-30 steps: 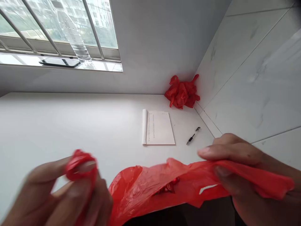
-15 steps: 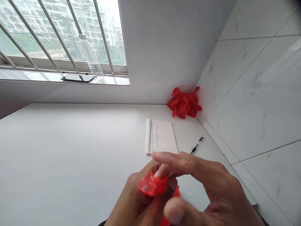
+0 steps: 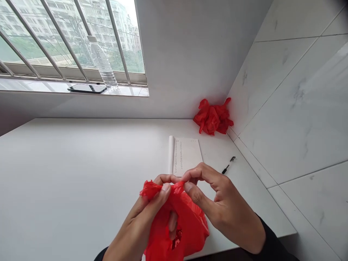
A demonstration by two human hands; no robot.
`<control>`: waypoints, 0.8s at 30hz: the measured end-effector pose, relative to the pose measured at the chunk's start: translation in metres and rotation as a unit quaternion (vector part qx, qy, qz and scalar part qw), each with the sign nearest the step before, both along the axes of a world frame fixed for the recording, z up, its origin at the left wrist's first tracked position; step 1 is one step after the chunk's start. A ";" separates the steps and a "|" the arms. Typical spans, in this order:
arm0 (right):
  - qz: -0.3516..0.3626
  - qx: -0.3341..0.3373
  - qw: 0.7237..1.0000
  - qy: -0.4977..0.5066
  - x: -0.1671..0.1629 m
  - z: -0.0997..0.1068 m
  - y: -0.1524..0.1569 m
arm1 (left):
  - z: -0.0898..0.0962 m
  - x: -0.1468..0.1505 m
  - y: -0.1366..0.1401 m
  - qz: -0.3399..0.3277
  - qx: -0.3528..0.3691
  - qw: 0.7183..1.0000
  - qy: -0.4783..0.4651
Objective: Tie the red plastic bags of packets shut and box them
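Note:
A red plastic bag (image 3: 190,232) hangs from both hands near the table's front edge. My left hand (image 3: 146,210) is closed on its gathered top, thumb over the plastic, and a crumpled tuft sticks out to the left of the grip. Fingers of that hand show through a hole, perhaps a handle loop, lower in the bag. With thumb and index finger, my right hand (image 3: 217,195) pinches the plastic just right of the left thumb. Something inside the bag shows only faintly, and I cannot make it out.
A notepad (image 3: 187,154) with handwritten columns lies beyond the hands on the white table (image 3: 81,174). Right of it is a pen (image 3: 228,165). Crumpled red bags (image 3: 212,117) sit in the corner. The windowsill holds a water bottle (image 3: 103,65) and a phone (image 3: 87,88).
The hands have moved apart a little and the bag's body now hangs in view below them. The right hand, fingers spread before, now pinches the bag.

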State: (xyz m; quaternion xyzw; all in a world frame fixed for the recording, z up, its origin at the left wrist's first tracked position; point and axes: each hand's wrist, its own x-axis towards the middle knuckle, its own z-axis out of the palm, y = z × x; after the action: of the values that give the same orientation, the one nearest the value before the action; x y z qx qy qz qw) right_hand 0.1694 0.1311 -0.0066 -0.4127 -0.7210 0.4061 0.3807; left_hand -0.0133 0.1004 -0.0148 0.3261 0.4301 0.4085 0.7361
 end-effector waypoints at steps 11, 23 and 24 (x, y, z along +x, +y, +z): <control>0.062 -0.008 0.998 0.015 -0.006 -0.013 -0.012 | -0.004 -0.017 0.006 -0.051 0.090 0.994 0.031; 0.129 -0.159 0.978 0.037 -0.014 -0.042 0.006 | -0.042 -0.025 -0.001 0.093 0.460 0.778 0.418; 0.131 -0.167 0.976 0.040 -0.015 -0.045 0.006 | -0.047 -0.025 -0.001 0.103 0.493 0.744 0.439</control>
State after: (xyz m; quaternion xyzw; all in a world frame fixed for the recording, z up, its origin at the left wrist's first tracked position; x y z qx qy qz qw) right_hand 0.1546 0.1374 -0.0513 -0.3561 -0.6748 0.5835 0.2782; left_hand -0.0379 0.0995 -0.0614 0.7404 0.4758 0.4483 0.1561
